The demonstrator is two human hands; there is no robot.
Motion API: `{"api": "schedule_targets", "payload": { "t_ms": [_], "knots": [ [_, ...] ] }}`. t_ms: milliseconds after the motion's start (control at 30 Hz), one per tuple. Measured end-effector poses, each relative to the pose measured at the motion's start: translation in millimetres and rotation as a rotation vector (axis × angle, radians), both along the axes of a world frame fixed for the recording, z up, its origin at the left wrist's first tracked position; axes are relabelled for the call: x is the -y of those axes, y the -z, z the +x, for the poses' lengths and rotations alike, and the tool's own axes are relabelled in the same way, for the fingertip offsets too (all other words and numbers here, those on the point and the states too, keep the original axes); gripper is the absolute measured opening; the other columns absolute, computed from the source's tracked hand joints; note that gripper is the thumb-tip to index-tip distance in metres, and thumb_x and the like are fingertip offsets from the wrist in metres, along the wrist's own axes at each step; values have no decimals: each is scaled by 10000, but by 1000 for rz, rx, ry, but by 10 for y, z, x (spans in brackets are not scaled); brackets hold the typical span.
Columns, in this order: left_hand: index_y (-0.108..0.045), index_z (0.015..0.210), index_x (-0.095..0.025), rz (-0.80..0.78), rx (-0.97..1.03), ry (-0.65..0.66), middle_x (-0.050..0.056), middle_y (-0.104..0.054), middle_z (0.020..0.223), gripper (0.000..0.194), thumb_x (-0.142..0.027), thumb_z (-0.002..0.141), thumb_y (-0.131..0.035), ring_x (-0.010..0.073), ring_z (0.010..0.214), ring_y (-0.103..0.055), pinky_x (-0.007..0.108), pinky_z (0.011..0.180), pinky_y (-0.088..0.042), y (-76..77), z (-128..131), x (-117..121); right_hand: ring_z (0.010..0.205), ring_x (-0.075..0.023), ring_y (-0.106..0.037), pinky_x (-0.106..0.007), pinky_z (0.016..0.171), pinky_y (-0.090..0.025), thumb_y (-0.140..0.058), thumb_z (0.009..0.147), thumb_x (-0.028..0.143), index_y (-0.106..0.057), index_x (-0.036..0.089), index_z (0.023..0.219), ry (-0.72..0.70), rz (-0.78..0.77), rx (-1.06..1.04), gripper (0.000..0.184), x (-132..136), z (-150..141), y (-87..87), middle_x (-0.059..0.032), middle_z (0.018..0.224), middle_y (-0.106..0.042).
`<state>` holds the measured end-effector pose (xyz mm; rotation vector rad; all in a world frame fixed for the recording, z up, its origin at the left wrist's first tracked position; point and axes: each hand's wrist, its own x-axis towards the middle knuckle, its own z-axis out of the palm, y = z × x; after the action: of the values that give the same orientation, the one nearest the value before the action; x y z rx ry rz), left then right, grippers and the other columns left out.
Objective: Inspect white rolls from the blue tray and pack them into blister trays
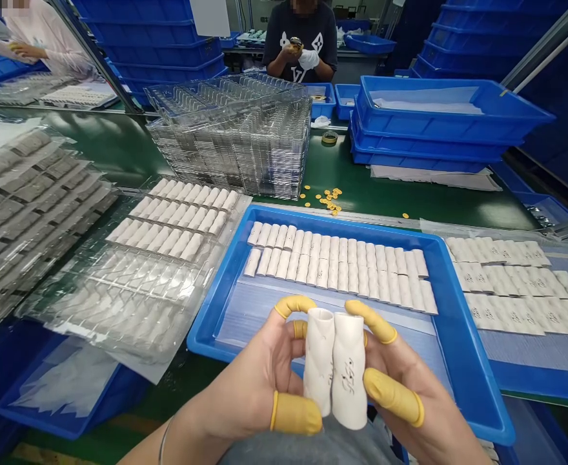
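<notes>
Two hands were closest to the camera, and they held two white tubes up over a tray. The left hand gripped the left tube, and the right hand gripped the right tube. The fingers were bent around the tubes and the thumbs pressed on them from the front. The two tubes stood side by side and touched. Both had dark pen marks on them. Five yellow finger covers showed, three on the left hand and two on the right. One thin bracelet sat on the left wrist.

Just past the hands was one blue tray. Two rows of white rolls lay in it, too many to count well. To its right lay more white rolls in two rows. To its left was one clear plastic tray with some white rolls. Past that lay a pile of gray packs.

On the green table stood one tall stack of clear trays, with small gold discs nearby. Three blue bins were stacked on the right. One person sat across the table, holding a small gold thing.
</notes>
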<state>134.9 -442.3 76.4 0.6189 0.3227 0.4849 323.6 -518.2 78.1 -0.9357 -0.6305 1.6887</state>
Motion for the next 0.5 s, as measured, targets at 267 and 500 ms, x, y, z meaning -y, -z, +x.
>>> {"api": "schedule_targets", "payload": {
  "t_ms": [267, 500],
  "knots": [
    [-516, 1318, -343, 6, -13, -68, 40, -639, 1118, 485, -245, 890, -722, 124, 766, -726, 196, 592, -619, 44, 6, 38, 1064, -307, -689, -421, 783, -587, -753, 894, 388, -545, 438, 1369, -32, 24, -31, 520, 9, -45, -3, -65, 1257, -654],
    [-484, 1349, -389, 25, 18, 8, 44, -573, 1252, 702, -142, 784, -819, 183, 1015, -680, 276, 793, -603, -33, -10, 34, 1171, -296, -625, -422, 874, -561, -770, 884, 378, -558, 448, 1364, -4, 16, -23, 529, 35, -19, -26, -46, 1255, -661]
  ]
}}
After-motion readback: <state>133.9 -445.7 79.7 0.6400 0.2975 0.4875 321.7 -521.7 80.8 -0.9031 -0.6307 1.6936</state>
